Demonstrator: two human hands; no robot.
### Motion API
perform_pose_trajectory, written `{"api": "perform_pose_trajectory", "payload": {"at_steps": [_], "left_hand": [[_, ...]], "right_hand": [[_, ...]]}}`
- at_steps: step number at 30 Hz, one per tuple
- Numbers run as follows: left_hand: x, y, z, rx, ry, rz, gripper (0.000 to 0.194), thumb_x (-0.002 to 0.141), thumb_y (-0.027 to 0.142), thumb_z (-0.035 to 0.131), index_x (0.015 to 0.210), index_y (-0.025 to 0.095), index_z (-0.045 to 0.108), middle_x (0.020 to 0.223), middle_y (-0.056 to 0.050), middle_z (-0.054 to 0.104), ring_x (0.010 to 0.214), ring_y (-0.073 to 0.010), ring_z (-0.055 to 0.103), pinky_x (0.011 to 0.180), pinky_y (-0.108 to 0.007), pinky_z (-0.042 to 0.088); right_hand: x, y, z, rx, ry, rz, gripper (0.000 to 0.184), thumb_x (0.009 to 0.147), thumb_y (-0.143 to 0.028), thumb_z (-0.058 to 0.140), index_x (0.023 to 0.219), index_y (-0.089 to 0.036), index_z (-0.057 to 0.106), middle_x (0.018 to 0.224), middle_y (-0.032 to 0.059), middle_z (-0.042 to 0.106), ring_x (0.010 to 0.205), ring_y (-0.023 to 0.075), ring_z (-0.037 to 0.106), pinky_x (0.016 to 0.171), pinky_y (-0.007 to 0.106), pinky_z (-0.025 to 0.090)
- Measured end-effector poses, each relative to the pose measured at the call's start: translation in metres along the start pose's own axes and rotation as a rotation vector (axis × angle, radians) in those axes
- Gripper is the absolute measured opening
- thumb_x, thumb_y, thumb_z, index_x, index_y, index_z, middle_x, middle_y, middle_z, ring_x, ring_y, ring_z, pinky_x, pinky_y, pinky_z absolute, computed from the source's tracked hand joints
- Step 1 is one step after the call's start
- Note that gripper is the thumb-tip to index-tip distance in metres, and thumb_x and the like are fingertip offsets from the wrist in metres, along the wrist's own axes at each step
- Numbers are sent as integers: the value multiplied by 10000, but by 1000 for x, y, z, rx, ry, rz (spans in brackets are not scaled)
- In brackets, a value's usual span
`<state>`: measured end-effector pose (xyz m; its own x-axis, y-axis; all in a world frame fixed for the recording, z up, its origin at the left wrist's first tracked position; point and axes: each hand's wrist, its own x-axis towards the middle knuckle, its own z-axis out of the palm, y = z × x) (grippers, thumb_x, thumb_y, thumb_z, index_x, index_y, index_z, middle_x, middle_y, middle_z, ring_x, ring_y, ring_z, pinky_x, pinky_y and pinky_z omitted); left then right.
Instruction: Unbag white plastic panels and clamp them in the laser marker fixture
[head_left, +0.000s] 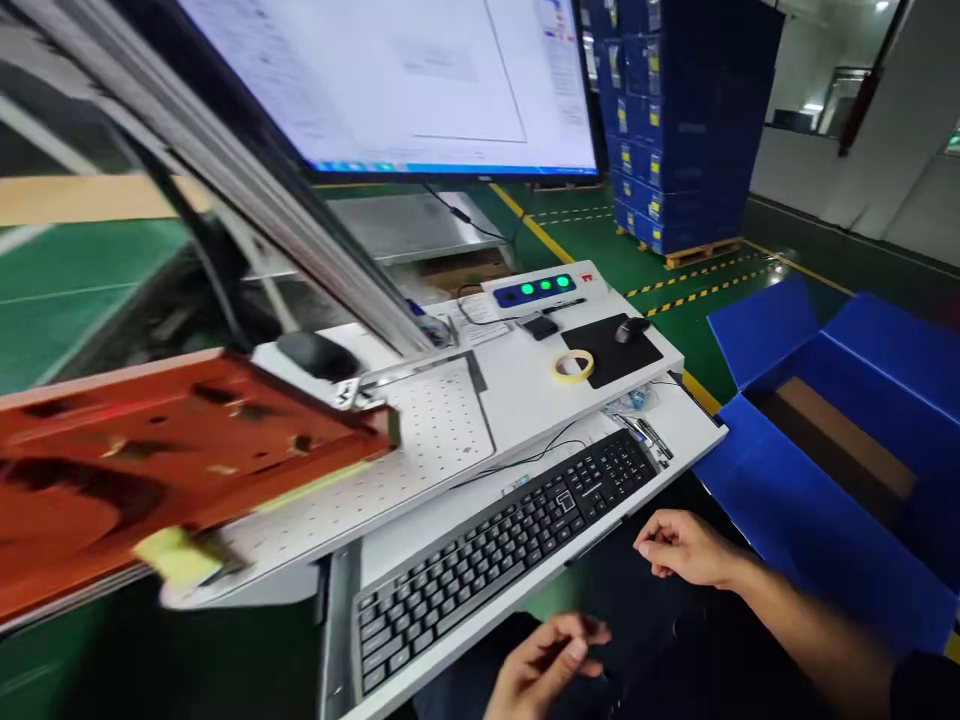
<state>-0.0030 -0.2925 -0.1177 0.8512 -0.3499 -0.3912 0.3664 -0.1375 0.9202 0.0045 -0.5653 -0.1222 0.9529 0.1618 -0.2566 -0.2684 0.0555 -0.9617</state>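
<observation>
My left hand (pixel 551 665) is low in the head view, in front of the keyboard tray. Its fingers are bent and the thumb lies against them; I see nothing between them. Farther right, my right hand (pixel 688 548) hangs just off the tray's edge. Its fingers are loosely curled in, with no object showing. Neither hand touches the black keyboard (pixel 510 550), which lies on the white tray nearest to them. Pens (pixel 651 438) lie beyond the keyboard's right end.
An orange-red panel (pixel 180 440) juts in from the left, with a yellow piece (pixel 178 556) at its edge. A monitor (pixel 450 90) stands above the white desk. Masking tape (pixel 572 366) and a mouse (pixel 631 328) lie there. An open blue box (pixel 817 480) stands at right.
</observation>
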Motion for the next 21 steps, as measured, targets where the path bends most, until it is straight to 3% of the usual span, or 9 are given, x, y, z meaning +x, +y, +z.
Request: {"api": "perform_pose_trajectory", "payload": {"at_steps": [2, 5, 10, 12, 15, 18, 21], "left_hand": [[3, -4, 20, 23, -137, -18, 494, 726, 796, 866, 838, 316, 865, 1011, -148, 819, 991, -405, 765, 898, -531, 637], [5, -9, 35, 73, -305, 1, 542, 795, 829, 789, 881, 303, 887, 1027, -155, 816, 989, -389, 755, 968, -548, 610], [-1, -14, 31, 56, -477, 31, 363, 797, 787, 779, 928, 467, 887, 1074, -141, 806, 1092, -442, 751, 1015, -598, 568], [-4, -16, 22, 43, -508, 40, 305, 788, 762, 796, 955, 520, 880, 1105, -134, 809, 1127, -447, 746, 1022, -597, 559], [-6, -16, 7, 16, -542, 54, 330, 820, 722, 814, 1022, 471, 885, 1143, -128, 817, 1163, -426, 738, 1043, -584, 567], [-2, -14, -6, -38, -490, 80, 405, 846, 721, 816, 1050, 377, 882, 1137, -133, 819, 1109, -397, 750, 1028, -555, 592], [6, -11, -16, -88, -411, 93, 470, 819, 782, 808, 1041, 372, 871, 1115, -130, 819, 1069, -398, 760, 1011, -555, 607]], "right_hand": [[-7, 4, 10, 0, 15, 1, 417, 890, -545, 810, 1026, -168, 695, 743, -1, 665, 672, 157, 622, 646, 272, 485], [-16, 7, 22, -26, 55, 6, 359, 909, -501, 813, 1022, -179, 701, 766, 0, 682, 707, 157, 636, 657, 266, 485], [-34, 5, 26, -101, 244, -14, 361, 877, -495, 824, 1022, -183, 718, 901, 21, 725, 808, 172, 666, 726, 291, 510], [-41, 2, 24, -130, 364, 2, 355, 864, -484, 818, 1023, -183, 717, 939, 26, 731, 805, 171, 659, 715, 291, 506], [-46, -6, 26, -159, 466, 52, 339, 865, -463, 793, 1041, -185, 714, 955, 24, 731, 806, 170, 665, 693, 279, 490], [-42, -15, 33, -179, 459, 36, 370, 865, -490, 788, 1057, -183, 713, 967, 29, 728, 817, 173, 670, 700, 285, 498], [-35, -23, 40, -180, 429, -1, 413, 873, -532, 799, 1072, -182, 709, 969, 36, 726, 815, 175, 665, 707, 294, 504]]}}
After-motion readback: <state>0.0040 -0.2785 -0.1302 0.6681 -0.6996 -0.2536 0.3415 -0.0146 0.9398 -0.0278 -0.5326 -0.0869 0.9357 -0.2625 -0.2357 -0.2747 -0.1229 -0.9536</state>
